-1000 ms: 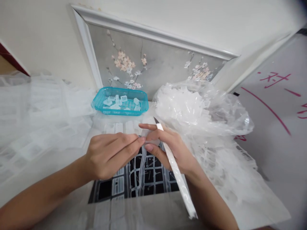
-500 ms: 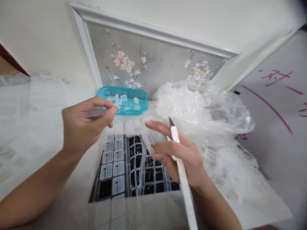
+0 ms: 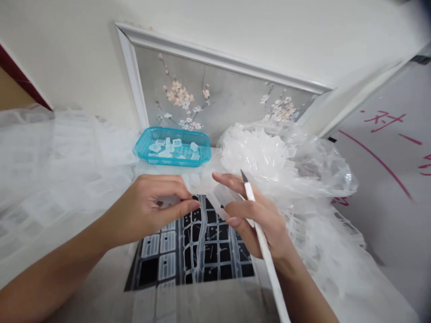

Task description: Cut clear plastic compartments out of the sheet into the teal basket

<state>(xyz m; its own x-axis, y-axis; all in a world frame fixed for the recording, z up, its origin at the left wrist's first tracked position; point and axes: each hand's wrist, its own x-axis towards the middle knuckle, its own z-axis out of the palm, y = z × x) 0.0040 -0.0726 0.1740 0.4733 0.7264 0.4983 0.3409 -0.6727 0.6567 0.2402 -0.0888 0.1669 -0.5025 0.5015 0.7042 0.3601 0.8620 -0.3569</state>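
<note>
My left hand (image 3: 153,208) is closed in a pinch on a small clear plastic piece (image 3: 168,199) over the translucent moulded sheet (image 3: 198,233) that lies on a black mat. My right hand (image 3: 256,215) holds a white craft knife (image 3: 261,233) between its fingers, blade tip pointing up and away. Its index finger and thumb stretch toward the sheet's cut edge. A teal basket (image 3: 172,150) with several clear plastic pieces stands behind the hands.
A crumpled clear bag (image 3: 286,157) full of plastic scraps rises at the right. More translucent moulded sheets (image 3: 50,166) are piled at the left. A framed flower picture (image 3: 215,98) leans on the wall behind, and a whiteboard (image 3: 390,148) with red marks is at the far right.
My left hand went out toward the teal basket with a piece, then came back down to the sheet and is pinched there again. My right hand with the knife stayed almost in place.
</note>
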